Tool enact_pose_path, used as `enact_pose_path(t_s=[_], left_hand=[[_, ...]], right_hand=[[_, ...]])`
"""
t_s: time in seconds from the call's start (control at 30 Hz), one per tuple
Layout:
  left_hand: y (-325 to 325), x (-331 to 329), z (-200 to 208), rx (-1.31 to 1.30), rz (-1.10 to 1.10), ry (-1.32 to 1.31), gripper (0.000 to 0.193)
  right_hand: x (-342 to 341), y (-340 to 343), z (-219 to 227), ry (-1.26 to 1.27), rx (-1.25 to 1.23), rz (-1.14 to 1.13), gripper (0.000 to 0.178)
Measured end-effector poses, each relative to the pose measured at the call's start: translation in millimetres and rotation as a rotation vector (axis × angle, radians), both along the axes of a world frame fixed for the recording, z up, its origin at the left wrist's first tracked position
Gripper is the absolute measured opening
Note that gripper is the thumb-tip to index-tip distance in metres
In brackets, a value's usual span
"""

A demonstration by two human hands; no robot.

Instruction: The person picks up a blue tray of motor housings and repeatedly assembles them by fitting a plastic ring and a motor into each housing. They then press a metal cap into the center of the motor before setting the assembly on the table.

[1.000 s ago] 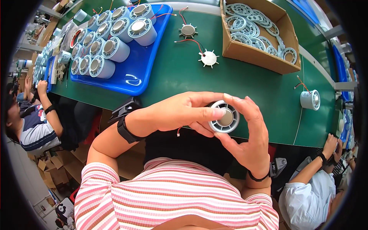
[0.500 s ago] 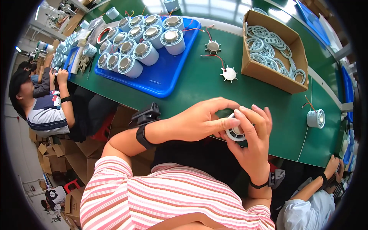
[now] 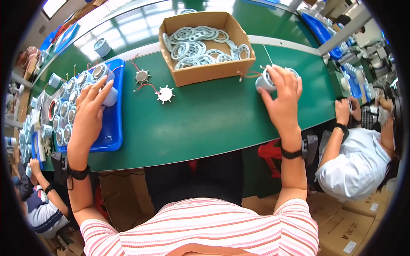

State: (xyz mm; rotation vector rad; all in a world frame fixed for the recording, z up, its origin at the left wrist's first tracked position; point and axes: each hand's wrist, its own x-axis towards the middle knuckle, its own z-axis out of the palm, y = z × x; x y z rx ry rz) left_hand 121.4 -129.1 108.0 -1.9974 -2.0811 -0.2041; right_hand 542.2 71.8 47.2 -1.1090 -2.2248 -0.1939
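My left hand reaches over the blue tray at the left, its fingers around a light-blue cylindrical housing at the tray's right side. More such housings with round metal centres stand beside it, partly behind my hand. On the right part of the table, my right hand curls from above over a light-blue housing with red wires at its left. A pale ring edge shows behind those fingers; whether it belongs to the same housing I cannot tell.
A cardboard box of light-blue rings stands at the back middle. Two spoked discs with wires, one grey-centred and one white, lie between tray and box. Another housing stands behind the tray. Co-workers sit left and right.
My hands have come apart from the ringed part they held together in front of me. The left has moved to the tray, the right to the table's right part. The view has turned rightward.
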Motion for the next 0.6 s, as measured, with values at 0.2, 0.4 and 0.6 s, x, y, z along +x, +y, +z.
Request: enact_pose_path(t_s=[0.2, 0.4, 0.6], left_hand=[[3.6, -4.7, 28.1, -0.131, -0.085, -0.163, 0.068], [-10.6, 5.0, 47.1, 0.086, -0.049, -0.179, 0.07], [-16.9, 74.5, 56.9, 0.123, -0.219, -0.137, 0.073]], right_hand=[[48.1, 45.4, -6.9, 0.011, 0.044, -0.029, 0.057], [58.9, 78.0, 3.9, -0.006, 0.135, -0.204, 0.051], [-49.8, 73.9, 56.1, -0.063, -0.012, 0.033, 0.037]])
